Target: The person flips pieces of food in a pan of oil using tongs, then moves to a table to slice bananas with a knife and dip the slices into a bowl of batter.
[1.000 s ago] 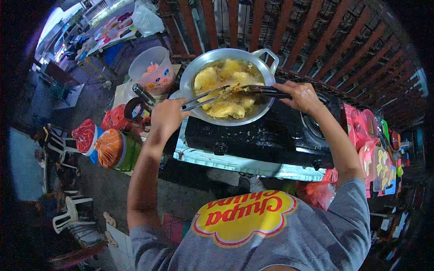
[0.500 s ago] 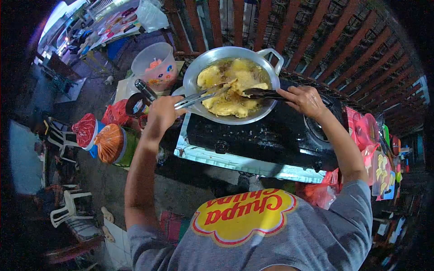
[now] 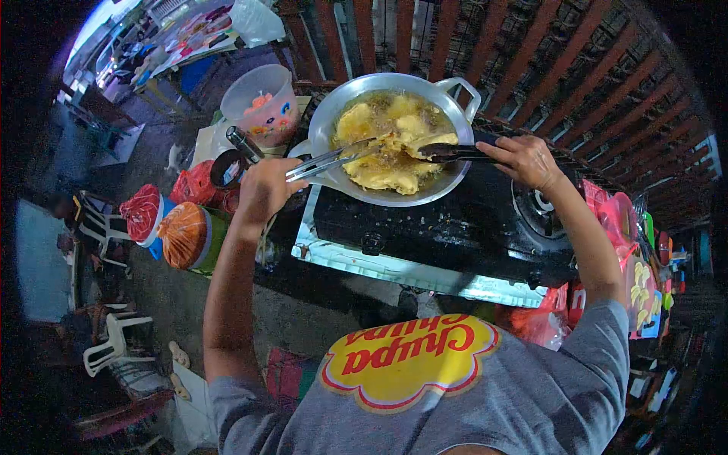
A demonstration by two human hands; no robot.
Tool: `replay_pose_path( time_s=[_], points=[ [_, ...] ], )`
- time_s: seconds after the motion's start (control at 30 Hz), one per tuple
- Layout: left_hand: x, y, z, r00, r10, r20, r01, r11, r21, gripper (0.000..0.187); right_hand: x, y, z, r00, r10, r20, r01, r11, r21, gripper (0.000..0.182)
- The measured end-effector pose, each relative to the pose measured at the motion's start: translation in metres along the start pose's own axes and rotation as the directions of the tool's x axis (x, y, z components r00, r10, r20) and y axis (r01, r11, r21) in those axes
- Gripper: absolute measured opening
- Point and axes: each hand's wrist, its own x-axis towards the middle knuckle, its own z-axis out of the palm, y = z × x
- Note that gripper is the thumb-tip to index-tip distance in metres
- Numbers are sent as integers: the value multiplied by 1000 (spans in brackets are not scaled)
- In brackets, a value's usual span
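My left hand (image 3: 265,187) is wrapped around a pair of metal tongs (image 3: 324,163), whose tips reach into the middle of the pan. In my right hand (image 3: 527,161) are what look like black tongs (image 3: 459,153), their dark end in the oil against a battered piece (image 3: 432,142). Both tools meet near the same browned bits at the centre. Several yellow battered pieces (image 3: 388,179) float in bubbling oil inside the wide metal pan (image 3: 322,114). Beneath it stands a black gas stove (image 3: 447,220), with a second burner (image 3: 542,208) below my right wrist.
A clear plastic tub (image 3: 262,95) with orange contents stands left of the pan. Tubs covered in red (image 3: 142,212) and orange plastic (image 3: 182,233) sit further left. Brown slats (image 3: 485,45) rise behind the stove. A tray of pale pieces (image 3: 643,292) lies at right.
The view has shifted slightly. The black tongs' end and the battered piece beside it have moved a little, while both hands keep their tools in the oil.
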Motion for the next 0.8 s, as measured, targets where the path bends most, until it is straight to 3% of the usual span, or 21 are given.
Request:
replay_pose_path(
  time_s=[0.2,0.3,0.63,0.8],
  points=[
    [-1,8,-4,986,-114,119,114,993,11,33,-7,3,-5,1000,-18,15,18,1000,5,56],
    [-3,5,1,996,-77,53,78,997,-19,32,-11,7,-8,1000,-18,8,18,1000,26,58],
    [-1,12,-5,992,-114,60,115,993,-24,29,-17,10,-16,999,32,16,-34,995,94,62],
    [-3,12,-7,996,-81,34,82,997,-9,29,-21,14,-13,997,65,31,-68,994,91,55]
  ],
)
